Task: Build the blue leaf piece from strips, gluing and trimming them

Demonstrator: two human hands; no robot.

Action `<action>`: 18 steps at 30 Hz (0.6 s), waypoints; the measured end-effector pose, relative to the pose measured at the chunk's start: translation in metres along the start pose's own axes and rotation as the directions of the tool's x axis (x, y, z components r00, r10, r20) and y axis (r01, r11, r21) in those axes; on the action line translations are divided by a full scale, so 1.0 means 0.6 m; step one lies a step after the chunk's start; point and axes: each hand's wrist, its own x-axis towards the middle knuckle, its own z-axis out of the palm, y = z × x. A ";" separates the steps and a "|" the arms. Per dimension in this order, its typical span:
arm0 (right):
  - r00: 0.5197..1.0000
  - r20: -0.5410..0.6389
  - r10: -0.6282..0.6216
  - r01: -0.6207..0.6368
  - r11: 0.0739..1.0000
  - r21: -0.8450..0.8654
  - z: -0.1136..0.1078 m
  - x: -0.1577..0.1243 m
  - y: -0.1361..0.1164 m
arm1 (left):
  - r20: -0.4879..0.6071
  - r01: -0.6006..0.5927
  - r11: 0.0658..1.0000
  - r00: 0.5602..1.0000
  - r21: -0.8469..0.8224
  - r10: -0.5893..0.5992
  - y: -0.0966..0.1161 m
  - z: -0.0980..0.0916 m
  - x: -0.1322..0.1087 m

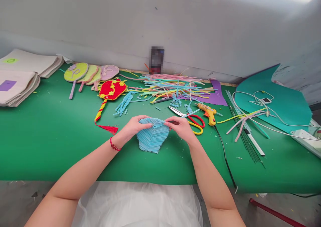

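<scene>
A light blue panel made of pipe cleaner strips, laid in a chevron pattern, is held just above the green tabletop in front of me. My left hand pinches its upper left edge, thumb on top. At the upper right corner, my right hand has thumb and forefinger pressed together on the panel's edge; any small strip between them is too small to make out. Just beyond my right hand lie scissors with red and yellow handles. Cut blue pipe cleaner pieces are scattered beyond my left hand.
A heap of coloured pipe cleaners lies along the wall. A yellow glue gun trails its cord towards the table's front edge. Left stand a red fan, several pastel fans and paper stacks. Wires and a power strip lie right.
</scene>
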 end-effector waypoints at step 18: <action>0.998 -0.051 -0.048 0.037 0.977 -0.210 -0.006 -0.003 -0.011 | -0.101 -0.042 0.998 0.994 0.044 0.046 0.011 0.007 -0.007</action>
